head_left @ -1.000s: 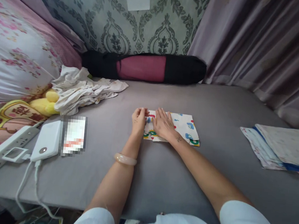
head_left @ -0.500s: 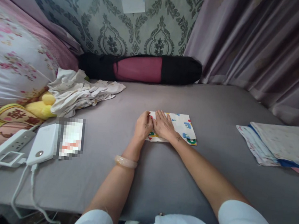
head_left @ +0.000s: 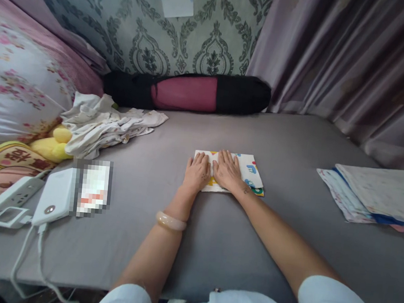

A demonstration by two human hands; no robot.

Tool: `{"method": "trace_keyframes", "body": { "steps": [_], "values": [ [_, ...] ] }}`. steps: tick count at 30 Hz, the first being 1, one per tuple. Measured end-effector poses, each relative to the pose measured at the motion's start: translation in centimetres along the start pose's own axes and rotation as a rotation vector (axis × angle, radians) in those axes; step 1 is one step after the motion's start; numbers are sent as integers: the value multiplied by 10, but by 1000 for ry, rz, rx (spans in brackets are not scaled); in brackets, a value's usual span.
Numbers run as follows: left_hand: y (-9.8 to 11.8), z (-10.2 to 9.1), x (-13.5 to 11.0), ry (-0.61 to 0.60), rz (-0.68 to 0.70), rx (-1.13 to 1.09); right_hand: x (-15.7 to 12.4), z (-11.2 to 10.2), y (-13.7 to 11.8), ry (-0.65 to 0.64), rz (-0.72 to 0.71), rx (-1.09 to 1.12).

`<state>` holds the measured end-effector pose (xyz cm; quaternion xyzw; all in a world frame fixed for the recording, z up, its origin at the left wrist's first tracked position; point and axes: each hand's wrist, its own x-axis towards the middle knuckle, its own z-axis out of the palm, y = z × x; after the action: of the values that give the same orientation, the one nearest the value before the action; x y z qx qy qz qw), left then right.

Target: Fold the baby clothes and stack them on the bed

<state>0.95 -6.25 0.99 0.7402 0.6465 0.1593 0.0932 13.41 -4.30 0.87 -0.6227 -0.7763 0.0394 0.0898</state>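
A folded white cloth [head_left: 256, 170] with blue, yellow, red and green prints lies flat in front of me on the grey sheet. My left hand [head_left: 198, 171] rests palm down on its left end, fingers stretched out. Beside it, my right hand [head_left: 226, 170] presses flat on the middle of the cloth with its fingers extended. The two hands almost meet at the thumbs. A coloured layer shows beneath the cloth's top layer at the lower right corner.
A stack of folded cloths [head_left: 378, 195] lies at the right. To the left are crumpled white clothes [head_left: 112, 125], a white power bank [head_left: 56, 193], a power strip [head_left: 4, 207] and yellow plush items [head_left: 52, 145]. A long black and maroon bag [head_left: 186, 92] lies along the wall.
My left hand has opened from a curled grip at the cloth's left edge and now lies flat on it. My right hand has shifted slightly to the right.
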Motion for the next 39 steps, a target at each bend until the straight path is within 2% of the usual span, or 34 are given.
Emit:
{"method": "trace_keyframes", "body": {
  "steps": [6,12,17,23,27,29,33,39],
  "values": [
    [0,0,0,-7,-9,60,-1,-5,8,-39,-19,44],
    [0,0,-1,-17,-11,59,-7,-15,27,23,65,-10],
    [0,1,0,-17,-7,66,-8,-12,31,-25,104,-21],
    [0,0,0,-32,-18,77,-7,-11,32,-36,92,-11],
    [1,-1,-1,-26,-12,78,-9,-14,40,-78,66,6],
    [1,-1,-2,-20,-15,74,-11,-15,46,-56,69,-10],
    [2,-1,-2,-17,-29,63,-17,-11,55,21,104,-69],
    [2,-1,-2,-25,-40,62,-16,1,59,18,124,-73]
  ]
}}
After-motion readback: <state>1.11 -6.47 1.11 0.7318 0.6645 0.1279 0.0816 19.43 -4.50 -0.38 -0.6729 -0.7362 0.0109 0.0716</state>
